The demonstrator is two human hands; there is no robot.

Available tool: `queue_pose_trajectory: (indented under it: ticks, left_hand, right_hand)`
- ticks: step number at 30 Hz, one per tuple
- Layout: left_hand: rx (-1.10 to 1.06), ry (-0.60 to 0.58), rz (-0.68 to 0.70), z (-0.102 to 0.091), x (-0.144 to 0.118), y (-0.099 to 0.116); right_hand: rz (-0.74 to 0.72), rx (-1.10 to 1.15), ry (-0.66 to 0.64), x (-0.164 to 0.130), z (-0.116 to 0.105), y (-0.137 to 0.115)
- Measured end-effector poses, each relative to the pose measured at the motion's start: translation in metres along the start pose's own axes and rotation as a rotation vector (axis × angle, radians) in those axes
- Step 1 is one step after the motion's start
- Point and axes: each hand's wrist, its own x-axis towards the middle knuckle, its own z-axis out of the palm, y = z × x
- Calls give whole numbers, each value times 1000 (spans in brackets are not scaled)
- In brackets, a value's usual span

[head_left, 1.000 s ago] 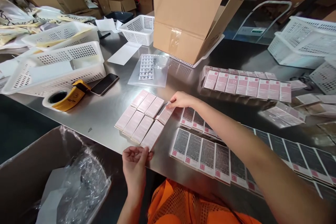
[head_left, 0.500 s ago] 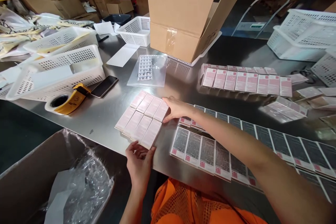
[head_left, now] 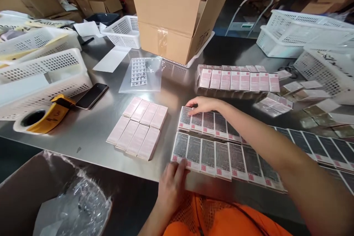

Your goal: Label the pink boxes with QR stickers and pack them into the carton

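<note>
Two rows of small flat boxes with dark faces and pink corner marks [head_left: 208, 153] lie side by side on the metal table. My right hand [head_left: 203, 104] grips the far edge of these rows near their left end, thumb on a box face and fingertips partly hidden behind. At the near edge, my left hand [head_left: 172, 180] has its thumb and bent fingers against the front-left boxes. To the left sits a block of pale pink boxes [head_left: 138, 128] in two rows, untouched by either hand.
Behind stand pink-and-white boxes [head_left: 239, 80] and a large carton [head_left: 166, 11]. A clear bag with a label sheet [head_left: 138, 72], a phone [head_left: 92, 96], a tape dispenser [head_left: 47, 118] and a white basket [head_left: 63, 62] are leftward. Clear-wrapped boxes [head_left: 273, 104] lie right. A plastic-lined bin [head_left: 80, 202] stands below.
Both hands have let go of the pale pink block and moved right to the dark-faced boxes. Those boxes' left end is now uncovered. The camera view has shifted to the right.
</note>
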Motion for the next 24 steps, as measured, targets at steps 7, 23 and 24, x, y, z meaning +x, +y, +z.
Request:
queue_pose_trajectory:
  ticks: [7, 23, 24]
  left_hand:
    - [26, 206, -322, -15, 8, -18]
    - [-2, 82, -32, 6, 4, 16]
    - [-20, 64, -31, 13, 8, 18]
  right_hand:
    - [-31, -73, 83, 20, 25, -24]
    - [51, -36, -17, -26, -12, 21]
    - [29, -33, -41, -31, -11, 26]
